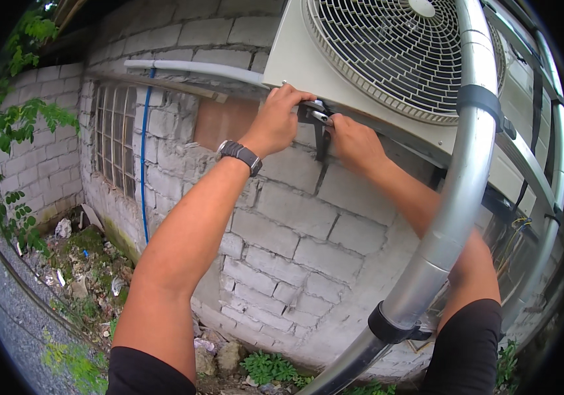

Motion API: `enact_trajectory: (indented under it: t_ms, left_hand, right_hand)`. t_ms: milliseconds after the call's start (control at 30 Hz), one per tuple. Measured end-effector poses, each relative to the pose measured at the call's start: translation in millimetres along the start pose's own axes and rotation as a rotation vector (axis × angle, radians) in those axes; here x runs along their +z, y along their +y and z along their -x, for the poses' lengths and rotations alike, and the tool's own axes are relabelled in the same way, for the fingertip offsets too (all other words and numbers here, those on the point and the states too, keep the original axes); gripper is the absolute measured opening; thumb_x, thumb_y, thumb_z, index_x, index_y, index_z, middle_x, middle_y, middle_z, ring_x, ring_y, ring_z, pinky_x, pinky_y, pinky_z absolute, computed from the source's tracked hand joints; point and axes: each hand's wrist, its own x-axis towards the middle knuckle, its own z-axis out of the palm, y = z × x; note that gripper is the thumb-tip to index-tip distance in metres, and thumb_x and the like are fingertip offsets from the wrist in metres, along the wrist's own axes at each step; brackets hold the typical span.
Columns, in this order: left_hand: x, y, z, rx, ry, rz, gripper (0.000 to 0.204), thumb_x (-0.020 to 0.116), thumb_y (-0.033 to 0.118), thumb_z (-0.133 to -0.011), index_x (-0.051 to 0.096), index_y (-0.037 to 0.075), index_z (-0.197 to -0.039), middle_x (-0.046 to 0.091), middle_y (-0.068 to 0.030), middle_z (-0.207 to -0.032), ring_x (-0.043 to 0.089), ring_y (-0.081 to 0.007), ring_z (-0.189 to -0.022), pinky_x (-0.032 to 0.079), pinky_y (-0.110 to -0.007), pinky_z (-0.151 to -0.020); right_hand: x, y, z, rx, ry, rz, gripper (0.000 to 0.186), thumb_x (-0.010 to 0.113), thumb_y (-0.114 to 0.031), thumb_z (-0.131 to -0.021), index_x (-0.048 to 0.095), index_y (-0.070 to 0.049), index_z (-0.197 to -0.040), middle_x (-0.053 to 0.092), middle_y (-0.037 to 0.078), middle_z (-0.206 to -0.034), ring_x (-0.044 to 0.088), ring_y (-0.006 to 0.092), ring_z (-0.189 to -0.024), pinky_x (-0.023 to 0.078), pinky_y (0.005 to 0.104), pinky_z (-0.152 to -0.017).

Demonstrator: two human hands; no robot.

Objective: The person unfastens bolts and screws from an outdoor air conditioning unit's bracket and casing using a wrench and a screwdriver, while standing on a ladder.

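Below the lower edge of a cream outdoor air-conditioner unit (288, 56), both my hands are raised close together. My right hand (357, 145) is closed on a small silvery wrench (322, 118), whose head lies beside a dark bracket (322, 141) under the unit. Close to its left, my left hand (272, 125), with a dark watch on the wrist, has its fingers curled at the unit's bottom edge. Its fingertips pinch at the bracket, near a small whitish piece; what they hold is too small to make out.
A silvery tubular ladder (473, 151) with black collars rises at my right, my right arm passing behind it. Ahead stands a grey block wall (288, 217) with a white pipe (196, 66), a blue hose (144, 151) and a barred window (114, 135). Rubble and plants lie below.
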Motion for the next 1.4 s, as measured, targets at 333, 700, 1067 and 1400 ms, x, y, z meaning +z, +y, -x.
enact_trajectory:
  t_ms: [333,700,1067,1400]
  left_hand:
    - [-1.0,-1.7,-0.4,0.038,0.014,-0.028,0.051,0.043,-0.013,-0.079,0.066,0.006,-0.121,0.060,-0.0116,-0.117,0.053,-0.0319,-0.116,0.042,-0.040,-0.105]
    - [-0.2,-2.4,1.5,0.023,0.029,-0.020,0.052,0.044,-0.013,-0.080,0.066,0.006,-0.122,0.060,-0.0109,-0.118,0.053,-0.0320,-0.114,0.043,-0.040,-0.104]
    - [0.1,-2.2,2.7,0.010,0.030,-0.004,0.053,0.044,-0.013,-0.079,0.066,0.007,-0.123,0.060,-0.0113,-0.121,0.052,-0.0328,-0.115,0.043,-0.041,-0.106]
    - [3.0,-0.6,3.4,0.016,0.039,-0.017,0.052,0.045,-0.014,-0.079,0.066,0.007,-0.122,0.060,-0.0114,-0.116,0.053,-0.0331,-0.113,0.044,-0.042,-0.103]
  right_hand:
    - [0.8,11.9,1.6,-0.056,0.002,0.077,0.017,0.050,-0.017,-0.099,0.051,0.000,-0.098,0.066,0.022,-0.090,0.066,0.0422,-0.079,0.054,0.0506,-0.069]
    - [-4.6,-2.4,-1.7,-0.001,-0.059,0.004,0.017,0.051,-0.017,-0.098,0.051,0.001,-0.098,0.067,0.026,-0.092,0.067,0.0436,-0.080,0.053,0.0527,-0.072]
    - [4.7,-5.3,-11.0,-0.049,-0.011,0.103,0.020,0.055,-0.021,-0.099,0.052,-0.001,-0.096,0.069,0.021,-0.086,0.068,0.0407,-0.075,0.054,0.0509,-0.067]
    - [6.1,-9.6,-10.6,0.073,0.017,0.139,0.033,0.059,-0.034,-0.100,0.055,-0.004,-0.089,0.070,0.017,-0.075,0.068,0.0399,-0.067,0.054,0.0507,-0.060]
